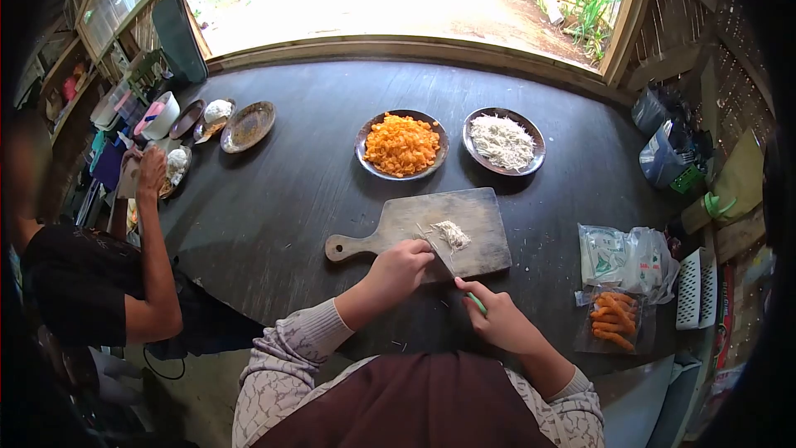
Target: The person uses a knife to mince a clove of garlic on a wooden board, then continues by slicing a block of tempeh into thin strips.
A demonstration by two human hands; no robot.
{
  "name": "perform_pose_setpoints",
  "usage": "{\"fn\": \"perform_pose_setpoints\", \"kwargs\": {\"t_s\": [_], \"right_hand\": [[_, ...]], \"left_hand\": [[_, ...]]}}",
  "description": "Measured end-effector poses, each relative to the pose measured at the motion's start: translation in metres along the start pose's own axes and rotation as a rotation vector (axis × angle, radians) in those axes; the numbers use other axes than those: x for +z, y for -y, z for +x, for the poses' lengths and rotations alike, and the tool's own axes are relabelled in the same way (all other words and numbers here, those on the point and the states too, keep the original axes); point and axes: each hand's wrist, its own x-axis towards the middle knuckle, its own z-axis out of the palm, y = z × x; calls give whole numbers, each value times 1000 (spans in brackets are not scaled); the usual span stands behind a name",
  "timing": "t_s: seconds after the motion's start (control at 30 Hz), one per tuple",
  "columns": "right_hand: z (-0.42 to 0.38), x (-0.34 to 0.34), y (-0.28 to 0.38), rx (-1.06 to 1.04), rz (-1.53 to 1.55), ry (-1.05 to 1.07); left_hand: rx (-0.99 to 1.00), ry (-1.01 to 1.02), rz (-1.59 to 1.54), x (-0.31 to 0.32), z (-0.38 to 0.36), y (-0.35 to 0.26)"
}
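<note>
A wooden cutting board (484, 220) with a handle at its left end lies before me on the dark table. My right hand (502, 319) grips a knife (476, 302) by its green handle, the thin blade slanting up and left over the board's front part. My left hand (398, 272) is closed, fingers curled at the blade's left side. What those fingers press on is mostly hidden, though a few pale strips show by them. Just beyond the blade sits a small heap of finely cut white strips (452, 235).
Behind the board stand a plate of chopped orange pieces (402, 145) and a plate of white shreds (502, 143). Bagged orange sticks (614, 319), plastic bags (626, 259) and a white basket (696, 289) are at right. Another person (91, 282) works at left near several dishes.
</note>
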Motion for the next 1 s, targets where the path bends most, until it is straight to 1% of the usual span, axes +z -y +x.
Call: {"fn": "perform_pose_setpoints", "kwargs": {"t_s": [0.23, 0.33, 0.4, 0.47, 0.53, 0.7, 0.73, 0.8, 0.93, 1.0], "right_hand": [[-2, 0, -1, -17, -35, -8], [-2, 0, -4, -32, 24, -27], [0, 4, -11, -64, 3, -59], [5, 9, -13, -77, -10, -74], [4, 8, -11, -103, -26, -92], [-2, 2, -3, -17, -11, -21], [0, 4, -5, -17, -10, -18], [4, 9, -12, -90, 2, -64], [5, 9, -10, -90, 7, -93], [-1, 4, -3, -23, -2, -34]], "left_hand": [[7, -1, 9, -1, 0, -1], [10, -17, 9, -3, 0, -2], [13, -8, 0, -3, 1, -4], [-26, 26, -3, -5, 1, -4], [-13, 16, -4, -3, 1, -3], [18, -21, 10, -3, 0, -2], [22, -26, 7, -2, 0, -2], [26, -24, 2, -2, -1, -2], [46, -41, 3, -2, 0, -3], [47, -55, 1, -2, 0, -2]]}}
